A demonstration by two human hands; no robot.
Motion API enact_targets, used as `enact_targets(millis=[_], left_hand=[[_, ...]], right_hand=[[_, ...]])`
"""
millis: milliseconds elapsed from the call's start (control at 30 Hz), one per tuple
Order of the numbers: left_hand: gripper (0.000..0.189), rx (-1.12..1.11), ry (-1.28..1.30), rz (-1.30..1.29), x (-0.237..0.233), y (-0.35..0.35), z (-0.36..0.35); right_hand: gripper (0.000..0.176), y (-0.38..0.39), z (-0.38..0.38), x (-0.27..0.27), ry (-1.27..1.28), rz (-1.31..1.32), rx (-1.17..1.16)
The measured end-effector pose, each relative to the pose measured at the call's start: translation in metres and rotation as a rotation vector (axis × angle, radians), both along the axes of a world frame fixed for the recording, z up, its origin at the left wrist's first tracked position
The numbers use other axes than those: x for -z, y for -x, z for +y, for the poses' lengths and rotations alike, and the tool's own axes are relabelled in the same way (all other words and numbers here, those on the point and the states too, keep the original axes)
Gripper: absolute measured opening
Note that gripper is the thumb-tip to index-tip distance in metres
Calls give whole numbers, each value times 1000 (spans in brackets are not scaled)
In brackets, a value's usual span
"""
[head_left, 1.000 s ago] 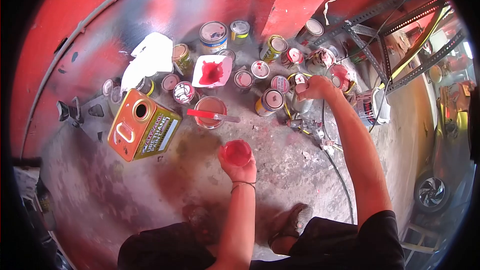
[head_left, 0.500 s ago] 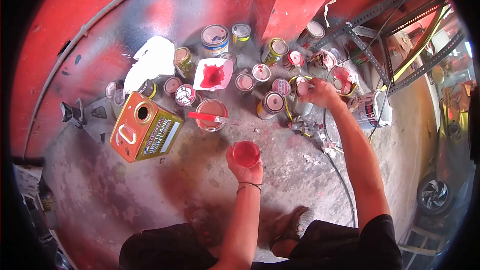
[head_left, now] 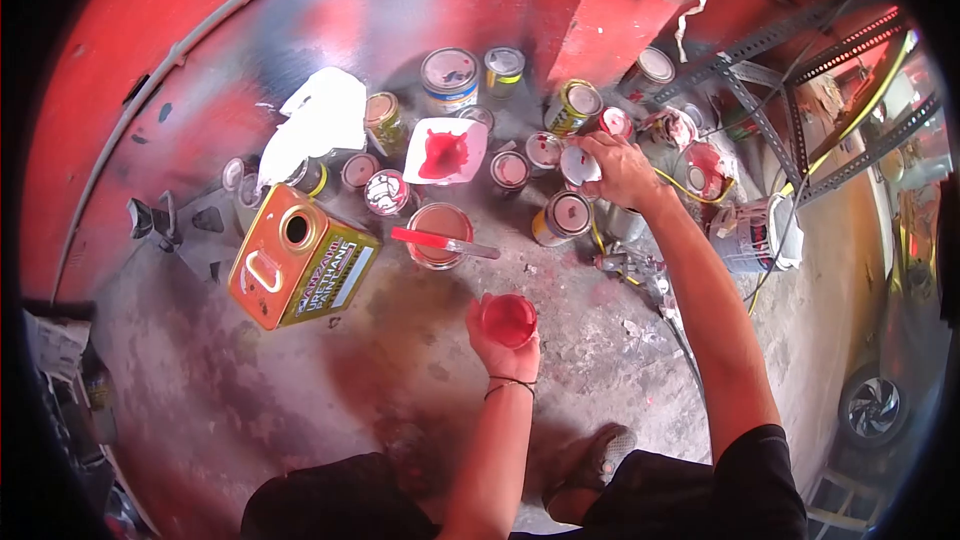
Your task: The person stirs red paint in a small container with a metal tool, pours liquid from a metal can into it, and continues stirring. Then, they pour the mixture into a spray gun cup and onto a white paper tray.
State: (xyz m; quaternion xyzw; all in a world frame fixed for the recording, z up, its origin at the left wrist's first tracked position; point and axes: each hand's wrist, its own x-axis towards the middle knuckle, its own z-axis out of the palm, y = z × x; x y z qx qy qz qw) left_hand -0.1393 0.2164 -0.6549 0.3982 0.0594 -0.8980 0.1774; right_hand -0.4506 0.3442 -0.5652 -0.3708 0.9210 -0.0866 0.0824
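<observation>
My left hand (head_left: 503, 348) is wrapped round a small cup of red paint (head_left: 509, 321), held upright above the floor. Further right and up, my right hand (head_left: 617, 172) grips a round whitish lid (head_left: 580, 166) by its edge, among the cans. Just below that lid stands a paint can with a pinkish top (head_left: 566, 215). An open can of reddish paint (head_left: 440, 236) has a red-and-grey flat stick (head_left: 445, 242) lying across it. Behind it is a white square container with red paint inside (head_left: 445, 151).
A rectangular urethane paint tin (head_left: 300, 258) stands at the left, with white paper (head_left: 318, 126) behind it. Several cans line the wall. At the right are a metal frame (head_left: 765, 120), a white bucket (head_left: 755, 235), a hose and a spray gun (head_left: 632, 262).
My right hand has moved up and left, and the whitish lid in it now shows more clearly, away from the spray gun. The whole view has shifted slightly. My left hand still holds the cup.
</observation>
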Motion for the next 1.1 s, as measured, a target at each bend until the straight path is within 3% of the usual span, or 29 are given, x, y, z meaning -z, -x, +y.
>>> enact_targets(millis=[200,300,400,467,567,667,700,867,1000,1100], left_hand=[[35,0,41,-42,2,1,-1],[36,-4,31,-27,11,1,-1],[36,-35,-36,-23,10,10,4],[36,-29,-61,-60,7,15,8],[35,-1,-49,82,4,14,16],[37,20,-18,51,14,13,26],[38,26,-20,44,15,12,28],[40,-3,-89,60,15,9,28],[40,-23,-47,73,15,2,19],[37,-66,-53,104,15,-4,4]], right_hand=[[86,10,-11,18,-9,7,-103],[77,-6,13,-15,173,141,-57],[71,-31,73,-40,294,69,314],[71,-50,120,-43,113,-184,549],[71,-65,173,12,22,-526,404],[61,-76,167,40,72,-659,303],[47,-77,162,47,-28,-715,350],[31,-138,149,33,-33,-254,208],[25,-213,125,8,159,-143,140],[28,-247,103,-2,156,-141,135]])
